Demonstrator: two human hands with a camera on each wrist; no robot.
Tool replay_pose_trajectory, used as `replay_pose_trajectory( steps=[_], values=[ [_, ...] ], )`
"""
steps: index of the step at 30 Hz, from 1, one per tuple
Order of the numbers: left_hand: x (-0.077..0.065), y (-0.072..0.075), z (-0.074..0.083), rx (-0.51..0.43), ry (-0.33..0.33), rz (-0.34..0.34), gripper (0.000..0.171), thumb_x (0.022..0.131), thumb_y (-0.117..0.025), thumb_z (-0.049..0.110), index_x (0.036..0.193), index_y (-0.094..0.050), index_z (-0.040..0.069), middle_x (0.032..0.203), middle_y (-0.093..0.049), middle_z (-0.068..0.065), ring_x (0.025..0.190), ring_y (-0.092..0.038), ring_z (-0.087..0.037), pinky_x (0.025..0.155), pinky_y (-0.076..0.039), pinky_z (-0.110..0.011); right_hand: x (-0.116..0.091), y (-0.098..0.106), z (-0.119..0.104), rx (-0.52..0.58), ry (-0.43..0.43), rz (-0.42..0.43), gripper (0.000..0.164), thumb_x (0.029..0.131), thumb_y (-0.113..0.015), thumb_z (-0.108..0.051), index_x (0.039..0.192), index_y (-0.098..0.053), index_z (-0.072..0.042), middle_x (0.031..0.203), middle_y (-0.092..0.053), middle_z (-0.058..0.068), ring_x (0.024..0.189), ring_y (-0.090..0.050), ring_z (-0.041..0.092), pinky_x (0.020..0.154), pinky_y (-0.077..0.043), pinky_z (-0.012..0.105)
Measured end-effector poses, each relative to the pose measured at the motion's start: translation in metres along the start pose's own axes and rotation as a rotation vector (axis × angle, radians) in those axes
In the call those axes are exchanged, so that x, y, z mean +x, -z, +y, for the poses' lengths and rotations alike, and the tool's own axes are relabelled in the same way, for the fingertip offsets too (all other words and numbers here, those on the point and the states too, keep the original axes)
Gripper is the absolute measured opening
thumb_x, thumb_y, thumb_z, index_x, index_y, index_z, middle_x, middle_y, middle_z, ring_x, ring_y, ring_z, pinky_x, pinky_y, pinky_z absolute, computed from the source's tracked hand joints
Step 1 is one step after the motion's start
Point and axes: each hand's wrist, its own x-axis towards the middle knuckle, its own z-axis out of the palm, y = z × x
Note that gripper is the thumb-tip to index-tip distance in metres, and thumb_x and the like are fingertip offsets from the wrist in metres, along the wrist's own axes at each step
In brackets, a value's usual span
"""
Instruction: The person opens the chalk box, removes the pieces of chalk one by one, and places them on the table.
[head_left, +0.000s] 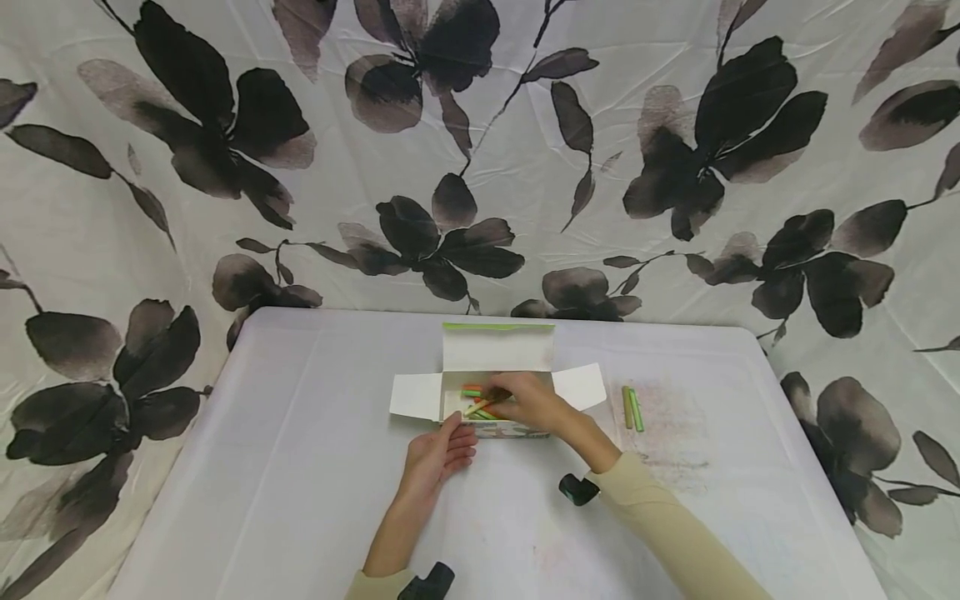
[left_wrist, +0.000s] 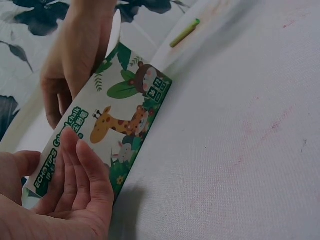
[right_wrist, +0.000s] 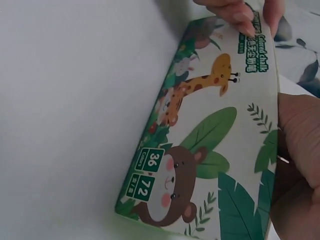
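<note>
Fabric (head_left: pixel 600 125) printed with dark flowers hangs behind the white table (head_left: pixel 322 375). Midway along the table's far edge sits the colored chalk box (right_wrist: pixel 200 120), its lid tipped back toward that edge and its side flaps spread left and right. Right hand (head_left: pixel 527 402) reaches over the near wall from the right, fingertips narrowed, seemingly pinching a yellow stick (head_left: pixel 475 408). Left hand (head_left: pixel 438 450) grips the near wall at its left end, thumb at the rim, fingers against the printed face. The yellow stick points leftward from the right fingers, its long axis slanting toward the box's near left corner, its free end just beside the left thumb. An orange stick (head_left: pixel 472 387) and other sticks lie inside; toward the table's right edge, an olive stick (head_left: pixel 627 407) and a green stick (head_left: pixel 637 410) lie side by side.
</note>
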Motion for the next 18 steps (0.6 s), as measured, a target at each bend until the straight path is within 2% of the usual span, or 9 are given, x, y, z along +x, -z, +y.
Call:
replay_pose_trajectory(
  steps=[6, 11, 14, 18],
  values=[
    [0.001, 0.0, -0.001, -0.01, 0.001, 0.002, 0.056, 0.1, -0.067, 0.043, 0.115, -0.066, -0.01, 0.092, -0.074, -0.007, 0.078, -0.069, -0.012, 0.072, -0.058, -0.022, 0.006, -0.004, 0.002, -0.027, 0.005, -0.039, 0.02, 0.092, -0.075, 0.002, 0.111, -0.071, 0.005, 0.108, -0.074, 0.016, 0.103, -0.07, 0.029, 0.092, -0.057, 0.041],
    [0.001, 0.0, -0.002, -0.006, -0.006, 0.002, 0.058, 0.099, -0.068, 0.046, 0.115, -0.066, -0.011, 0.094, -0.073, -0.007, 0.079, -0.069, -0.012, 0.073, -0.058, -0.022, 0.013, -0.007, 0.002, -0.09, -0.014, -0.092, 0.021, 0.092, -0.074, 0.001, 0.113, -0.072, 0.003, 0.109, -0.074, 0.011, 0.103, -0.069, 0.024, 0.092, -0.057, 0.035],
    [0.001, 0.0, -0.002, -0.007, -0.009, 0.0, 0.059, 0.099, -0.068, 0.046, 0.114, -0.066, -0.01, 0.095, -0.073, -0.008, 0.079, -0.068, -0.012, 0.073, -0.058, -0.023, 0.018, -0.007, -0.002, -0.166, -0.013, -0.128, 0.019, 0.092, -0.074, 0.001, 0.112, -0.073, 0.002, 0.108, -0.073, 0.01, 0.101, -0.069, 0.023, 0.091, -0.056, 0.034],
    [0.002, 0.0, -0.003, -0.007, -0.016, 0.0, 0.059, 0.099, -0.068, 0.046, 0.114, -0.066, -0.011, 0.095, -0.073, -0.008, 0.079, -0.069, -0.013, 0.073, -0.059, -0.023, 0.026, -0.007, -0.009, -0.337, 0.039, -0.171, 0.014, 0.093, -0.074, 0.001, 0.107, -0.073, -0.002, 0.105, -0.073, 0.008, 0.098, -0.068, 0.021, 0.089, -0.056, 0.033]
  ],
)
